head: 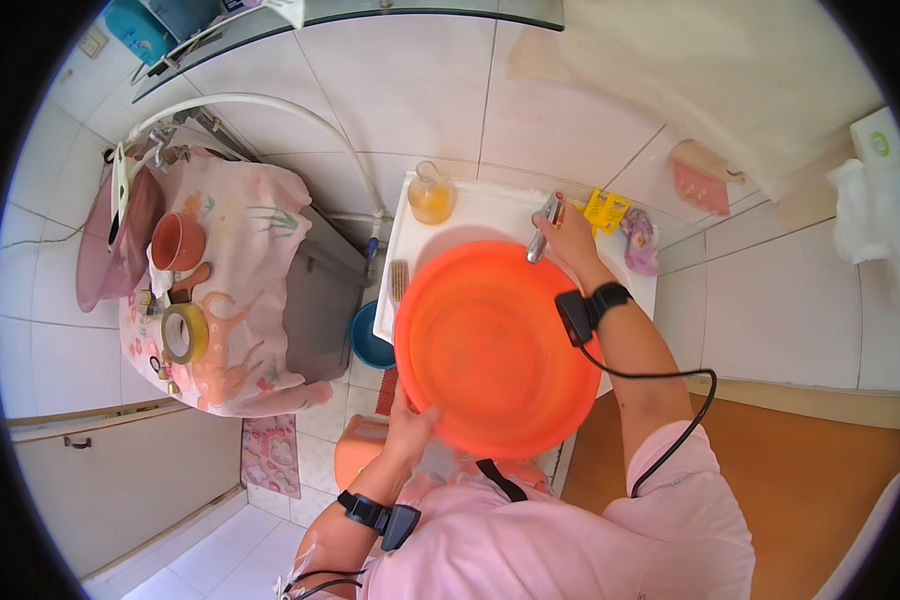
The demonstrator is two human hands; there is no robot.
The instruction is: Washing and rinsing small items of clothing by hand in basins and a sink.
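Observation:
A large round orange plastic basin [495, 349] rests over the front of a white sink [480, 199]. My left hand [412, 424] grips the basin's near left rim, thumb over the edge. My right hand [566, 232] is on the chrome faucet [544, 236] behind the basin, fingers around its upper part. Inside, the basin shows no objects. A glass flask with yellow liquid [431, 196] stands at the sink's back left corner, and a brush [399, 281] lies on the left edge. Yellow packets [606, 210] and a purple mesh bundle [640, 241] lie at the back right.
On the left, a cloth-covered appliance [247, 225] bears a brownish-red cup [178, 241], a tape roll [185, 333] and a pink basin [112, 240]. Below are a blue basin [371, 337] and an orange stool [356, 450]. A glass shelf [420, 6] juts out above.

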